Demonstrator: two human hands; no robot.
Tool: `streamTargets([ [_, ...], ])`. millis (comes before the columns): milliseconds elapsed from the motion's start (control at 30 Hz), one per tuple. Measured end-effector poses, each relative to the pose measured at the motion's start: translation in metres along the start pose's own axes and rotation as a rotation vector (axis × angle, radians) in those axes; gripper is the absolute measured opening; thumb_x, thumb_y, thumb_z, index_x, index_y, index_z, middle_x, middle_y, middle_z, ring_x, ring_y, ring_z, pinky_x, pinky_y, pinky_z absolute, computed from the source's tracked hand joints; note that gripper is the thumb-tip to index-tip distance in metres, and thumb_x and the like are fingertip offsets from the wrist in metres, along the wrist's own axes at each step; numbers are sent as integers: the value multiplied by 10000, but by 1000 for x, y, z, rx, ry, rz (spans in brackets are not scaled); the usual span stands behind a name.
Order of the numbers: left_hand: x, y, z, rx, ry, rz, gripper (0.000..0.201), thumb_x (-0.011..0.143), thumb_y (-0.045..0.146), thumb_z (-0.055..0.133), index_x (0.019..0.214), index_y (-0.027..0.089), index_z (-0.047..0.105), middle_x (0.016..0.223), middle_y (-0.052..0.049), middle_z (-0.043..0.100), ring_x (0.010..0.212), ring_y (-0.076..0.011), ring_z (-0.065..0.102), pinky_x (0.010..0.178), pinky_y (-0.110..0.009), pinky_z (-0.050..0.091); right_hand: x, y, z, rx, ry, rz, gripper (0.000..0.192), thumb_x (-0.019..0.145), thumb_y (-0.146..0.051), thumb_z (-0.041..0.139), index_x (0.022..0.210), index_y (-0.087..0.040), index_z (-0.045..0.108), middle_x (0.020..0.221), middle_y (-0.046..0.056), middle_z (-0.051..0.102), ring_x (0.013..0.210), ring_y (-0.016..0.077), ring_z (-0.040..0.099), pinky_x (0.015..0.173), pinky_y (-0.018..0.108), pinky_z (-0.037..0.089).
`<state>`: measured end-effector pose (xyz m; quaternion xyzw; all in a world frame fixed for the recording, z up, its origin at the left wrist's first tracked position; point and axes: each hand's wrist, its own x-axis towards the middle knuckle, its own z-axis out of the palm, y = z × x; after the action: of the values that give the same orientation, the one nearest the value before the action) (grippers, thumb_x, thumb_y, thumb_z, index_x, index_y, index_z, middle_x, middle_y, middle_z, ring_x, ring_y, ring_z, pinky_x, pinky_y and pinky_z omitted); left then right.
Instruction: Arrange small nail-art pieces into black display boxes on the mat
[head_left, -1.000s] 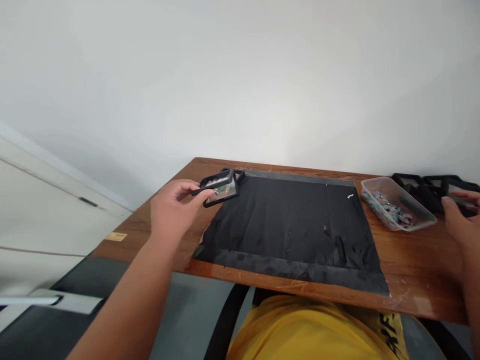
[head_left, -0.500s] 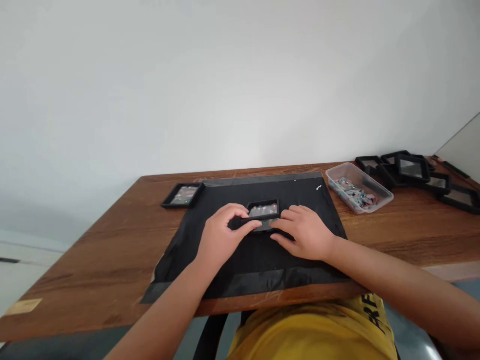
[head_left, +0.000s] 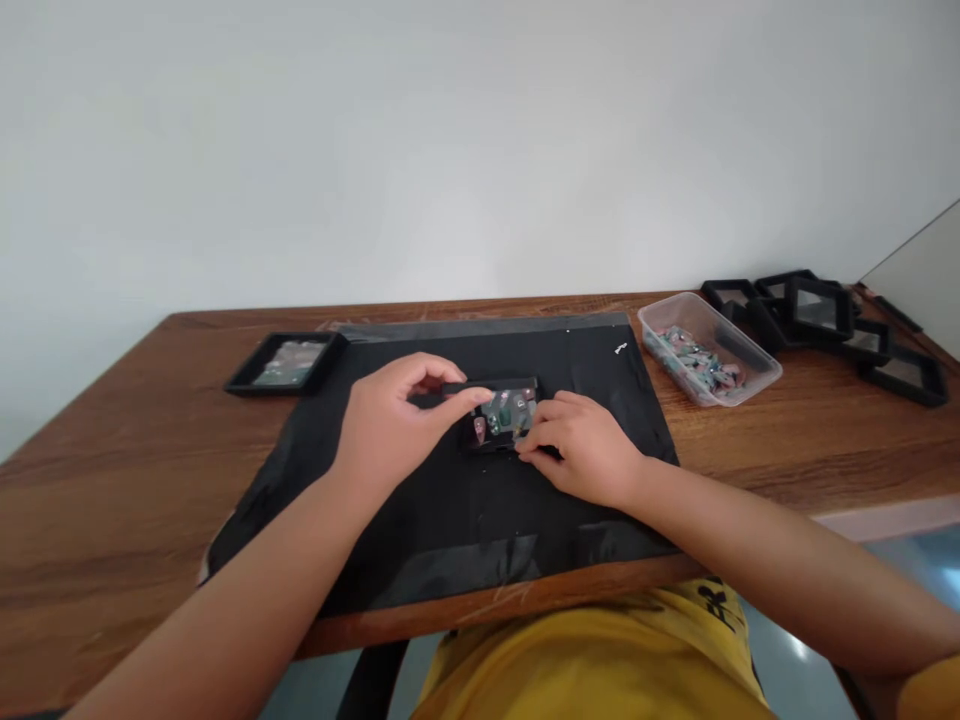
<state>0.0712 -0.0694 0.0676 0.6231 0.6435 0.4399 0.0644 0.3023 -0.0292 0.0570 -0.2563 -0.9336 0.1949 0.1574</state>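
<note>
At the middle of the black mat [head_left: 465,500], which covers the near centre of the wooden table [head_left: 112,480], lies a small black display case [head_left: 501,416] with little coloured pieces showing through its clear front, and both hands are on it. The left hand [head_left: 390,430] comes in from the left, its thumb and fingers curled and pinching the case's upper left edge, where a thin black frame seems lifted slightly off the body; whether that frame is a separate lid cannot be told. The right hand [head_left: 589,450] lies flat on the mat just to the right, its fingertips pressed together against the case's lower right corner. The case's long axis runs left to right across the mat, so it sits between the two hands, with each hand reaching inward to it and neither clearly nearer. Well apart at the mat's far left corner rests another black case [head_left: 285,362], flat, with pale contents under its window. To the right, off the mat, stands a clear plastic tub [head_left: 709,350] holding many small mixed-colour pieces, and beyond it, near the table's far right corner, a loose cluster of empty black frames [head_left: 825,315]. A yellow shirt [head_left: 600,660] shows below the table's near edge.
</note>
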Motion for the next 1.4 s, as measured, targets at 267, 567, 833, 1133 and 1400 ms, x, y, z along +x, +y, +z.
streamTargets([
  [267, 29, -12, 13, -29, 32, -96, 291, 779, 536, 734, 708, 259, 684, 754, -7, 755, 724, -206, 696, 704, -319, 574, -4, -4, -4, 17, 23, 40, 90, 969, -226, 759, 950, -226, 847, 1064, 79, 726, 968, 231, 589, 870, 377, 465],
  [567, 16, -19, 18, -330, -158, -301, 353, 739, 580, 794, 806, 239, 730, 765, -26, 811, 690, -219, 733, 662, -327, 608, -6, 6, -8, 34, 126, 133, 454, 1086, -474, 589, 1384, -150, 700, 1423, 145, 711, 1219, 290, 639, 1071, 480, 497],
  [833, 15, -11, 10, -288, -191, -235, 275, 770, 511, 760, 819, 241, 772, 798, -7, 817, 682, -206, 752, 675, -302, 624, -5, 1, -9, -92, 51, 122, 466, 1093, -477, 569, 1426, -173, 690, 1482, 145, 686, 1219, 314, 636, 1025, 504, 515],
  [1133, 13, -10, 7, -160, -165, -230, 390, 774, 607, 728, 900, 247, 807, 855, -20, 836, 757, -232, 754, 781, -355, 625, -6, -10, -7, -171, 55, 105, 530, 1084, -520, 552, 1419, -134, 689, 1407, 179, 692, 1186, 333, 618, 1020, 524, 520],
  [1400, 14, -6, 5, -126, -159, -238, 418, 762, 644, 715, 883, 258, 820, 899, -33, 850, 831, -268, 779, 760, -365, 636, -2, -11, -9, -160, 9, 83, 530, 1107, -536, 504, 1437, -160, 679, 1549, 130, 646, 1230, 314, 612, 993, 482, 495],
])
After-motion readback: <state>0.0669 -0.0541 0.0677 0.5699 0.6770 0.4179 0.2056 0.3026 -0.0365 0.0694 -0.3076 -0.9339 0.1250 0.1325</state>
